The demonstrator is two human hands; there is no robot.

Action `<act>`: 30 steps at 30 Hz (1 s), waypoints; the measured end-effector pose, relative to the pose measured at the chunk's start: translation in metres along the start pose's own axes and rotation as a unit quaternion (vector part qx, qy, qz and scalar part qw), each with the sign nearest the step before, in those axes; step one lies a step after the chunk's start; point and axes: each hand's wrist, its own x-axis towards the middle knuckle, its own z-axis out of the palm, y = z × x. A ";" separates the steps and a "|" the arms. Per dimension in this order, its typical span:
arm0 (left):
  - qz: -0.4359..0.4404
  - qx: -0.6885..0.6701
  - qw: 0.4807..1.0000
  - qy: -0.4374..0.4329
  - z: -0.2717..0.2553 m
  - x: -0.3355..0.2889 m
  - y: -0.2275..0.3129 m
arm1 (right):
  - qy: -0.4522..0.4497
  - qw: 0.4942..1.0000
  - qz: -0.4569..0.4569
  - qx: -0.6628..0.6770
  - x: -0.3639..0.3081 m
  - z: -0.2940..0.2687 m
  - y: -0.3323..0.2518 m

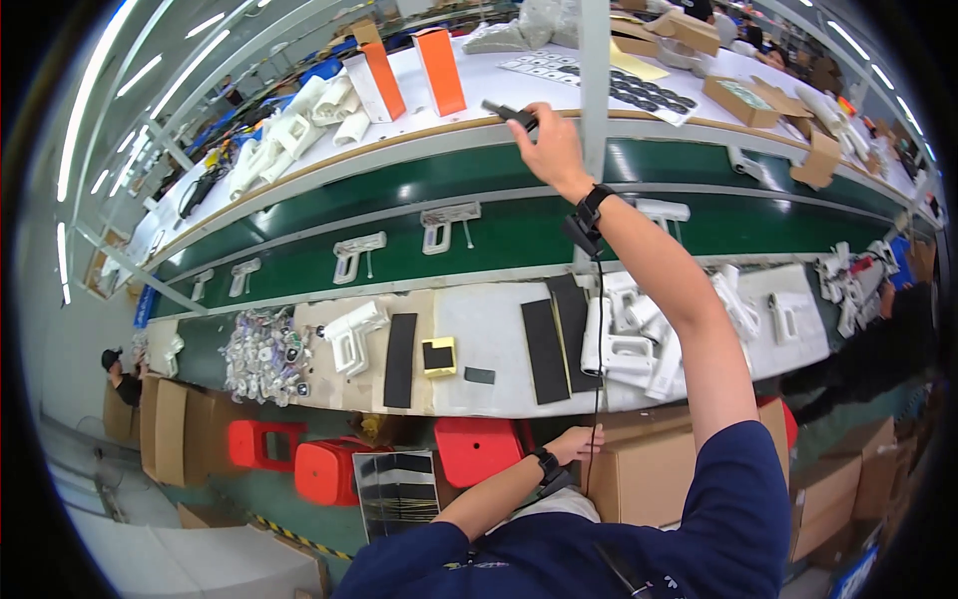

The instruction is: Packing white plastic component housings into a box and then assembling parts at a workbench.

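My right hand (551,148) is stretched out over the far white shelf, closed around a small, dark, oblong piece (507,114) whose exact kind I cannot make out. Behind that piece stands an orange and white box (440,72). Low in front of my body, my left hand (576,445) has its fingers extended by the top edge of a cardboard box (639,477). A thin black cable (599,349) hangs from the right wrist strap and passes by the left fingers. Nothing shows in the left palm.
Gun-shaped white devices (450,226) stand along the green conveyor belt (399,255). White housings (639,344), black foam strips (400,359), a yellow block (439,356) and bagged small parts (264,354) lie on the near bench. A metal post (595,80) rises beside my right hand. Red stools (477,451) stand below.
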 end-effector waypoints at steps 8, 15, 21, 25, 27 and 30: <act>0.074 -0.078 0.985 0.136 -0.041 -0.047 -0.006 | 0.055 0.996 -0.029 -0.068 0.067 0.033 0.058; 0.077 -0.075 0.989 0.097 -0.060 -0.111 -0.058 | 0.055 0.998 -0.030 -0.017 0.000 0.014 0.005; 0.107 -0.104 0.987 0.063 -0.109 -0.133 -0.085 | -0.146 0.958 0.181 0.171 -0.206 -0.132 -0.102; 0.083 -0.084 0.993 -0.004 -0.141 -0.095 -0.114 | -0.193 0.894 0.404 0.006 -0.395 -0.233 -0.142; 0.042 -0.005 0.999 -0.005 -0.119 -0.098 -0.117 | -0.210 0.874 0.366 -0.241 -0.543 -0.306 -0.179; 0.056 0.088 0.994 0.020 -0.062 -0.084 -0.104 | -0.356 0.566 0.663 -0.337 -0.642 -0.379 -0.273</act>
